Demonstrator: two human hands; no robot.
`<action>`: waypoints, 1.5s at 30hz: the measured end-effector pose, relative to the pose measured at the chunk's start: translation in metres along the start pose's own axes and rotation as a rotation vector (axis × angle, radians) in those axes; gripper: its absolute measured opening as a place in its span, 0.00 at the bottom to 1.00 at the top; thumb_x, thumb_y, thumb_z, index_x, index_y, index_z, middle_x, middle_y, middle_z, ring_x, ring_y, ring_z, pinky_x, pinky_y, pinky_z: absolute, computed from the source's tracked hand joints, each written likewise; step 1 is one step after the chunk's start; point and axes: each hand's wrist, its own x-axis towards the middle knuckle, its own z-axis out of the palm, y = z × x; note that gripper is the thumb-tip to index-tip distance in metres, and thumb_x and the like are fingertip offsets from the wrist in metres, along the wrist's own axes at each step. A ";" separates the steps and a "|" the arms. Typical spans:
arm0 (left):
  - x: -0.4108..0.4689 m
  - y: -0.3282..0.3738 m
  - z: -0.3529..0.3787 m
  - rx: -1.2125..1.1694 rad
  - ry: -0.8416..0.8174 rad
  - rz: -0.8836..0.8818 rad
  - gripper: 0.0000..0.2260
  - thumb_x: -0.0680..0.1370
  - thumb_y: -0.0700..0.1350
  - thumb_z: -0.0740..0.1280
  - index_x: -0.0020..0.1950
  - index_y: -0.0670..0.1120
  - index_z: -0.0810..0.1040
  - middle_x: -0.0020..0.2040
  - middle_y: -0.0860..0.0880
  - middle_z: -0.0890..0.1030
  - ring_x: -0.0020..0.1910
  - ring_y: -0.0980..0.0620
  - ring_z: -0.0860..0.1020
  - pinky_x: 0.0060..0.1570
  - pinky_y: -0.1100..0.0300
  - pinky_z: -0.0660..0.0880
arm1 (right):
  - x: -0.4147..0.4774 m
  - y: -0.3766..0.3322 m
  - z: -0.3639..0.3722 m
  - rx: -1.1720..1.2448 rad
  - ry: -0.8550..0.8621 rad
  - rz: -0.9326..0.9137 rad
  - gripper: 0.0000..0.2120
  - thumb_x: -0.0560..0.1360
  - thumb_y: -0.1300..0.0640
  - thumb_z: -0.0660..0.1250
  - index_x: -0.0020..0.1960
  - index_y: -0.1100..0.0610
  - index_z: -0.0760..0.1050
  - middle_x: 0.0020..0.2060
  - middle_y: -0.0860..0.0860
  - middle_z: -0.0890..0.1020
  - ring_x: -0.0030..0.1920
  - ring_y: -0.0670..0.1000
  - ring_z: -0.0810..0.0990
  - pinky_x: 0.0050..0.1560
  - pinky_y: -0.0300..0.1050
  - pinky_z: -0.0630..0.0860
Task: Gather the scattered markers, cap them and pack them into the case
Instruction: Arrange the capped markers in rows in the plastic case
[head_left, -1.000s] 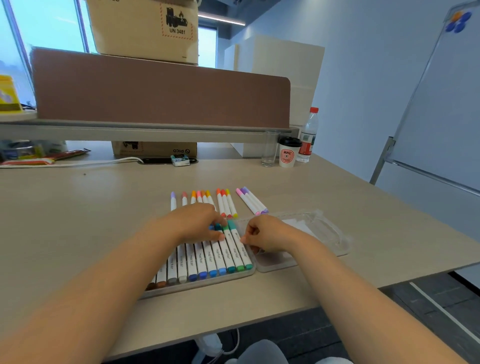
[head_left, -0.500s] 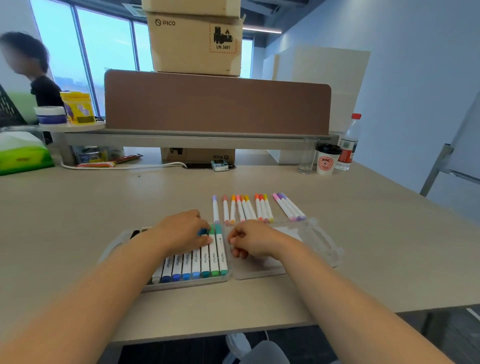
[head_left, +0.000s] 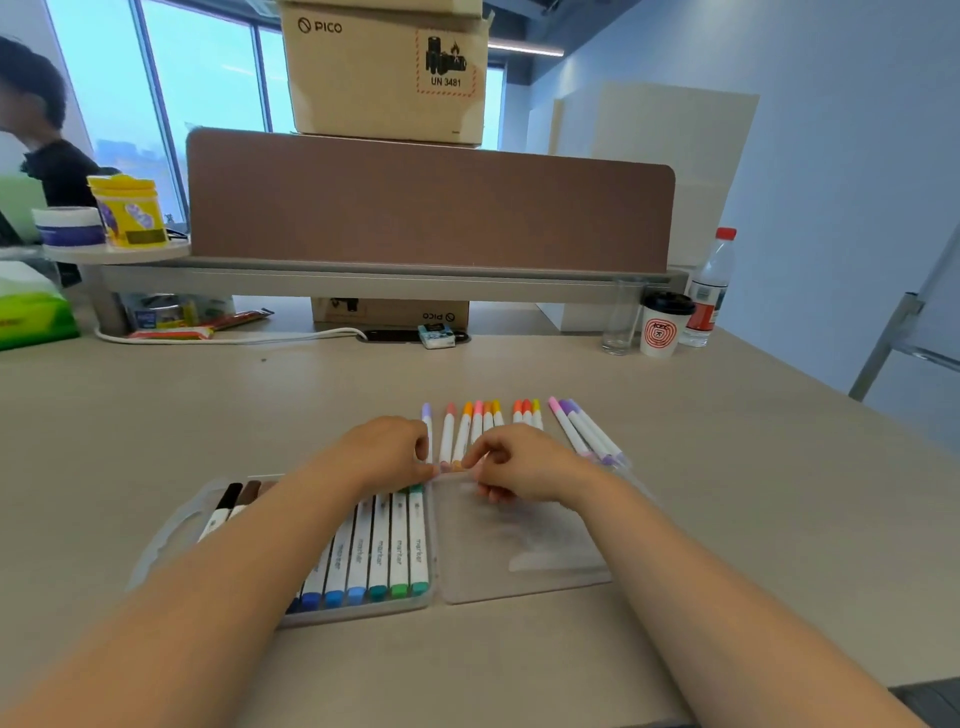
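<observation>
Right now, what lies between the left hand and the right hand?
In the head view, the gap between the left hand and the right hand holds the near ends of two loose markers: the pink-capped marker and the orange-capped marker.

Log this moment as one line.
left hand: fingertips at loose markers | right hand: same | case: open, partly filled | stage: gathering

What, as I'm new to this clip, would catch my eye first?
The row of white markers with orange, pink and purple caps lying loose mid-table, where the left hand and right hand meet at its near edge. Just nearer, the clear plastic case lies open, blue and green-capped markers packed in its left half.
</observation>
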 end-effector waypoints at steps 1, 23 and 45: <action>0.003 0.001 0.002 -0.002 0.010 0.019 0.11 0.76 0.56 0.64 0.48 0.50 0.73 0.47 0.50 0.77 0.44 0.53 0.74 0.42 0.61 0.69 | 0.006 0.009 -0.007 -0.077 0.119 -0.005 0.09 0.77 0.62 0.62 0.55 0.58 0.77 0.37 0.47 0.78 0.38 0.45 0.76 0.45 0.36 0.75; 0.000 -0.014 0.015 -0.483 0.032 0.017 0.03 0.75 0.51 0.68 0.43 0.54 0.78 0.42 0.57 0.79 0.41 0.61 0.76 0.37 0.71 0.68 | 0.037 0.071 -0.049 -0.356 0.521 0.398 0.25 0.67 0.70 0.71 0.63 0.60 0.73 0.63 0.55 0.76 0.59 0.58 0.76 0.53 0.47 0.73; -0.001 -0.021 0.013 -0.516 -0.021 0.020 0.05 0.75 0.50 0.68 0.50 0.53 0.81 0.41 0.58 0.79 0.41 0.62 0.77 0.37 0.70 0.71 | -0.008 -0.003 -0.013 0.467 0.030 0.187 0.11 0.76 0.69 0.58 0.49 0.58 0.77 0.37 0.53 0.80 0.38 0.48 0.79 0.40 0.40 0.79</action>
